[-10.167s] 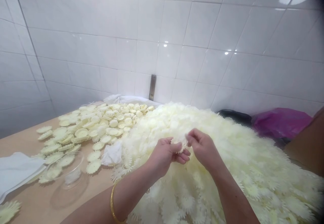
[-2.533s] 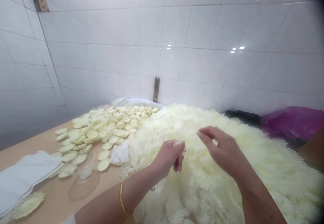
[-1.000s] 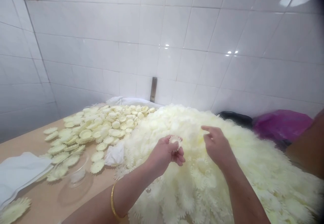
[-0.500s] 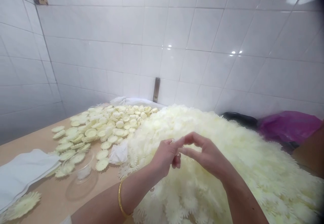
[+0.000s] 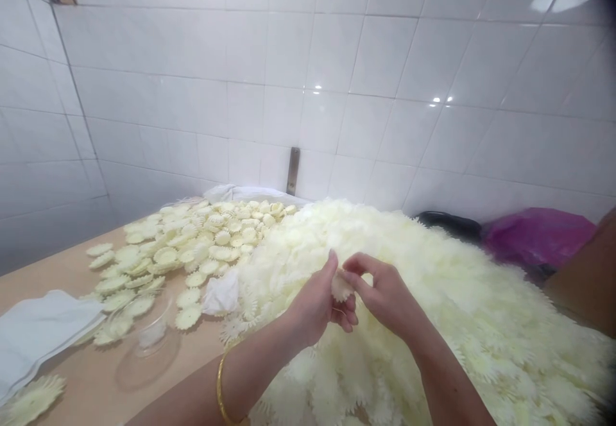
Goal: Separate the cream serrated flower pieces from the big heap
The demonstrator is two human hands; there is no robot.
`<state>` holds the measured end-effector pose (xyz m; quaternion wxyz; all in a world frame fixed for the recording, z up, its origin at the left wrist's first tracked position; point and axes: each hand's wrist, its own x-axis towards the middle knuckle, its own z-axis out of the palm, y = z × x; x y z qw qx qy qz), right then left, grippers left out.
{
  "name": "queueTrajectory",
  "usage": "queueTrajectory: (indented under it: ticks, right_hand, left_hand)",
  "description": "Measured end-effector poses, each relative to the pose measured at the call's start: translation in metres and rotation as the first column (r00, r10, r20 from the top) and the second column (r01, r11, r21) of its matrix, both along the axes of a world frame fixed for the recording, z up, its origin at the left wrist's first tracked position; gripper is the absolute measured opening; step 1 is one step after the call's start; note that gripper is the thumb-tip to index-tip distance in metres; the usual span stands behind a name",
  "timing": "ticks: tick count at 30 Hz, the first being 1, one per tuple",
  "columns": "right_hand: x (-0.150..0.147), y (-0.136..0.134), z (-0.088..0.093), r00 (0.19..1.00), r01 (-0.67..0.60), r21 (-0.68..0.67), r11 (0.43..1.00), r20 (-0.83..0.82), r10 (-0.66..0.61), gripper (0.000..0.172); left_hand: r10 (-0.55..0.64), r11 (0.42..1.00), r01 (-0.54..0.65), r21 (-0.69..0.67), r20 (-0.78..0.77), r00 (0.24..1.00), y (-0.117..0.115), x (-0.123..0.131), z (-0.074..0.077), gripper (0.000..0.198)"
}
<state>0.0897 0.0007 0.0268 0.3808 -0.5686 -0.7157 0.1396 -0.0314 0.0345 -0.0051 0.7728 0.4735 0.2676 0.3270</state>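
Note:
Over a large heap of thin pale-yellow petal-edged pieces (image 5: 433, 291), my two hands meet at a small pale piece with a scalloped edge (image 5: 341, 287). Thumb and forefinger of my right hand (image 5: 389, 298) pinch its upper edge. My left hand (image 5: 315, 301) curls its fingers under and behind the same piece, its thumb raised off it. A gold bangle (image 5: 220, 384) circles my left wrist. What lies inside my left palm is partly hidden.
Thicker toothed yellow discs (image 5: 166, 256) lie piled at the left of the table (image 5: 192, 355). A clear round dish (image 5: 149, 349), a crumpled white tissue (image 5: 221, 294) and white cloths (image 5: 43, 330) are nearby. A purple bag (image 5: 536, 237) rests by the tiled wall.
My left thumb has lifted away, and the scalloped piece now shows between my hands. My right fingers have come down onto its edge. The view has shifted slightly right.

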Motion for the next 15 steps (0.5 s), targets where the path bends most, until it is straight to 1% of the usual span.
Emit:
queueTrajectory:
  ticks: [3, 5, 7, 9, 10, 11, 13, 15]
  right_hand:
    - [0.0, 0.0, 0.002, 1.0, 0.011, 0.034, 0.999, 0.001, -0.011, 0.012]
    - [0.0, 0.0, 0.002, 1.0, 0.006, 0.049, 0.999, 0.014, -0.007, 0.01]
    - [0.002, 0.0, 0.003, 1.0, 0.015, 0.056, 0.998, 0.007, -0.016, 0.012]
    - [0.006, 0.0, 0.003, 0.998, 0.053, 0.071, 0.996, -0.022, -0.051, 0.015]
    - [0.008, 0.0, 0.004, 0.997, 0.076, 0.079, 0.994, -0.039, -0.073, 0.017]
    - [0.009, 0.0, 0.005, 0.994, 0.097, 0.085, 0.992, -0.055, -0.093, 0.019]
    - [0.012, -0.001, 0.007, 0.99, 0.116, 0.071, 0.991, -0.085, -0.11, 0.021]
    - [0.014, -0.003, 0.01, 0.99, 0.082, 0.031, 0.996, -0.114, -0.078, 0.02]
  left_hand:
    - [0.049, 0.999, -0.049, -0.013, 0.017, 0.999, 0.004, -0.002, -0.002, 0.054]
    - [0.054, 0.999, -0.054, -0.006, 0.04, 0.998, 0.005, -0.003, -0.002, 0.047]
    - [0.044, 0.999, -0.045, 0.008, 0.066, 0.997, 0.005, -0.003, -0.001, 0.033]
    - [0.042, 0.999, -0.044, 0.023, 0.07, 0.997, 0.003, -0.003, 0.0, 0.016]
    - [0.047, 0.998, -0.05, 0.033, 0.063, 0.997, 0.002, -0.003, 0.0, 0.012]
    - [0.054, 0.997, -0.057, 0.044, 0.051, 0.997, 0.002, -0.002, 0.001, 0.01]
    - [0.067, 0.995, -0.068, 0.068, 0.027, 0.997, 0.001, -0.002, 0.001, 0.015]
    - [0.078, 0.993, -0.078, 0.094, 0.008, 0.997, 0.001, -0.002, 0.0, 0.022]
